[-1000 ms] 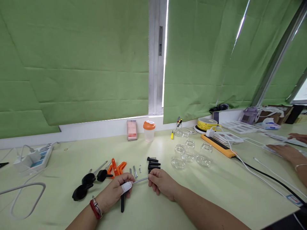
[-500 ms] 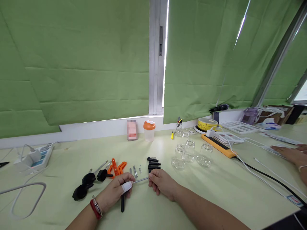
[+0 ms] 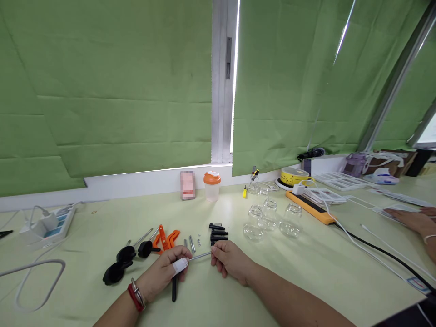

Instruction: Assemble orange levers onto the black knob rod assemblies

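Note:
My left hand point(image 3: 175, 265), its thumb wrapped in white tape, is closed around a piece with a thin metal rod point(image 3: 200, 256). A black handle point(image 3: 174, 289) sticks out below that palm; whether it joins the rod is hidden. My right hand point(image 3: 229, 260) pinches the rod's other end, fingertips covering its tip. Just beyond the hands lie orange plastic clamp parts point(image 3: 164, 237), metal pins point(image 3: 192, 244), tiny clear bits point(image 3: 199, 240) and black pieces with springs point(image 3: 218, 232). Left of them rest black rounded parts with metal rods point(image 3: 126, 253).
Several glass jars point(image 3: 253, 225) stand right of centre. Behind are an orange-lidded cup point(image 3: 212, 186) and a small box point(image 3: 187, 185). An orange power strip point(image 3: 309, 207) with cables lies right, a white power strip point(image 3: 59, 225) left. Another person's hands point(image 3: 408, 219) rest at far right.

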A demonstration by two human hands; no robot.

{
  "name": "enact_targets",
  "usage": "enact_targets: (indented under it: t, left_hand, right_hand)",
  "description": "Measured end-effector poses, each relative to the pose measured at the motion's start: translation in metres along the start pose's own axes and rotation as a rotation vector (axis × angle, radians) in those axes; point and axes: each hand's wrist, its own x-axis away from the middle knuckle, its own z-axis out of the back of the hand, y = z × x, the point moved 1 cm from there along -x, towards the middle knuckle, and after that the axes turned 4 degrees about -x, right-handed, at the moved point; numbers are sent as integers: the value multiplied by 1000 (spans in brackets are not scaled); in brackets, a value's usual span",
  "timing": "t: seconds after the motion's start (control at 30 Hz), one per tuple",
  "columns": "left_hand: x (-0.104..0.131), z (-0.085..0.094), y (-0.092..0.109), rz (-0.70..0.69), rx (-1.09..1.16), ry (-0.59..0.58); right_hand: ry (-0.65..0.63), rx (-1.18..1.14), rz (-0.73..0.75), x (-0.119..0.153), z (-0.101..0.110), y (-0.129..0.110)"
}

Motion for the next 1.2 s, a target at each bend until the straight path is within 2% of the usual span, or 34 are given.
enact_targets:
  t: [0.83, 1.2]
  left_hand:
    - [0, 0, -4, 8, -7, 3]
    - [-2, 0, -2, 5, 5, -3]
  right_hand:
    - [18, -43, 2, -3, 1, 5]
    - [-23, -66, 21, -1, 1, 4]
